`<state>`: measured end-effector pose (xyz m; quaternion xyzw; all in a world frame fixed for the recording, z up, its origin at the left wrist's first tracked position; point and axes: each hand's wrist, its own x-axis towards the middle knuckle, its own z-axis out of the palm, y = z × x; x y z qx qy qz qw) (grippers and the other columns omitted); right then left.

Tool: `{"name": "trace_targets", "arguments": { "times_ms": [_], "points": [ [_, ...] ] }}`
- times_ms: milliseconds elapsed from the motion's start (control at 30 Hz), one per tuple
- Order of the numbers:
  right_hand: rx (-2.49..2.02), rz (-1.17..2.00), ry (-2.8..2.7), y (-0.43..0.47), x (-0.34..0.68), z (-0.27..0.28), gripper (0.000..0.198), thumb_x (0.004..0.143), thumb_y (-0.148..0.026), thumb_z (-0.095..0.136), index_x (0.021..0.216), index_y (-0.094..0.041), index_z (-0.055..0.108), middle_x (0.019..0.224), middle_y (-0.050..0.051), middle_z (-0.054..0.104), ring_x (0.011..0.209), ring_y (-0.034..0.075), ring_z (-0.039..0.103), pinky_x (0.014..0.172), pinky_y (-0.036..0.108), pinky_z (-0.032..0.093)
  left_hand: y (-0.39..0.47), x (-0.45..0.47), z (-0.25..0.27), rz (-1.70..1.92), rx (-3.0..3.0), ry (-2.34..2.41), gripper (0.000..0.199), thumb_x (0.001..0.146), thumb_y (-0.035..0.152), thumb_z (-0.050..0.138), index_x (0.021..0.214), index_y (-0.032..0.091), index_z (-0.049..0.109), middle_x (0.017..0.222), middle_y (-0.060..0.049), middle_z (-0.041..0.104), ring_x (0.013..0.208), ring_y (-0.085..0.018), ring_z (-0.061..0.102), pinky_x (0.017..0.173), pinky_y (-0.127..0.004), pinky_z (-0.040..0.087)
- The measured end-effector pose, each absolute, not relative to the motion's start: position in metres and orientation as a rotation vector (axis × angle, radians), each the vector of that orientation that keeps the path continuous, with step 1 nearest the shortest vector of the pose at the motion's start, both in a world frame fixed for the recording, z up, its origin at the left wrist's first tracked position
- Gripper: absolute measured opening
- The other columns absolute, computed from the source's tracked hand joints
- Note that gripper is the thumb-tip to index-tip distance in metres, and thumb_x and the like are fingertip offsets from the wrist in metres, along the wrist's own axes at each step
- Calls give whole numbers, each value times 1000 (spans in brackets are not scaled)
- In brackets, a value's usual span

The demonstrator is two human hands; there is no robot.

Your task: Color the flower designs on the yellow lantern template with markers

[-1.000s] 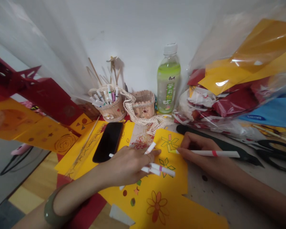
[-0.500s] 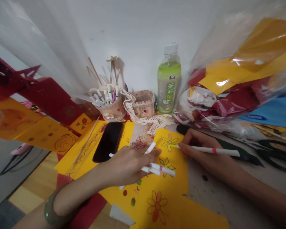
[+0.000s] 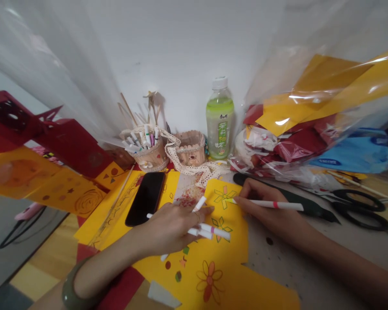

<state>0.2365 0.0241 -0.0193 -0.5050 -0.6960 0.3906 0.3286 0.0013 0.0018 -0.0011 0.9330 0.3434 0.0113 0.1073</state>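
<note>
Hands apart, left outstretched, right pinching marker

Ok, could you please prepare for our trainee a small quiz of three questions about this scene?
1. Which hand holds the red-banded marker with its tip at the uppermost drawn flower?
2. True or false: the drink bottle lies on its side.
3. What does the left hand hold? A) the scissors B) white markers C) the phone

Key:
1. The right hand.
2. False; it stands upright.
3. B.
</note>
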Motion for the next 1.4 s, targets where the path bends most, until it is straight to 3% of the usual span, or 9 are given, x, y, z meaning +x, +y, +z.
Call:
{"name": "trace_targets", "arguments": {
  "times_ms": [300,533,667,767,833,1133,1267,1400],
  "points": [
    [-1258,1188,-1750,22,238,-18,21,77,-23,50,61,-20,37,55,-7,36,47,8,32,44,22,21,3,0,-1,126,2646,987,42,86,26,48,127,18,41,115,-11,59,99,-21,60,82,-36,49],
    [-1225,1159,-1595,27,241,-15,28,79,-34,53,59,-20,39,51,-6,42,47,9,34,45,23,25,16,-5,2,210,2288,881,32,77,27,64,109,21,59,121,-3,57,107,-19,54,92,-30,40],
    [-1189,1215,-1536,27,240,-17,33,80,-40,53,58,-20,40,49,-6,43,44,8,34,47,24,30,24,-6,6,210,2007,825,36,74,25,66,108,17,59,117,-5,58,99,-17,56,84,-24,42],
    [-1151,1202,-1507,27,239,-16,30,80,-40,54,60,-21,41,49,-7,43,43,8,35,46,24,30,30,-8,8,210,1950,835,21,73,26,65,91,13,62,91,-3,63,80,-14,56,70,-22,43],
    [-1139,1178,-1517,27,239,-16,29,80,-39,54,62,-20,41,50,-6,44,44,8,36,44,22,28,32,-10,8,214,1943,827,21,74,25,64,91,13,61,83,-1,61,72,-11,53,64,-20,41],
    [-1127,1006,-1653,28,240,-23,28,80,-43,54,67,-21,43,52,-6,48,42,8,39,43,22,32,18,-17,18,264,1972,759,19,73,26,65,88,13,60,82,-1,59,75,-12,52,65,-21,40],
    [-1161,855,-1786,19,243,-8,25,82,-42,50,68,-21,50,59,-2,52,49,11,48,47,24,37,14,-21,22,303,1999,761,24,78,29,61,96,13,59,92,-4,61,82,-14,55,72,-23,41],
    [-1208,650,-2034,12,251,8,19,81,-38,52,77,-21,59,78,4,62,71,20,58,64,31,42,14,-24,19,214,2052,721,25,76,29,62,95,13,61,91,-4,62,82,-15,55,71,-24,41]
  ]
}}
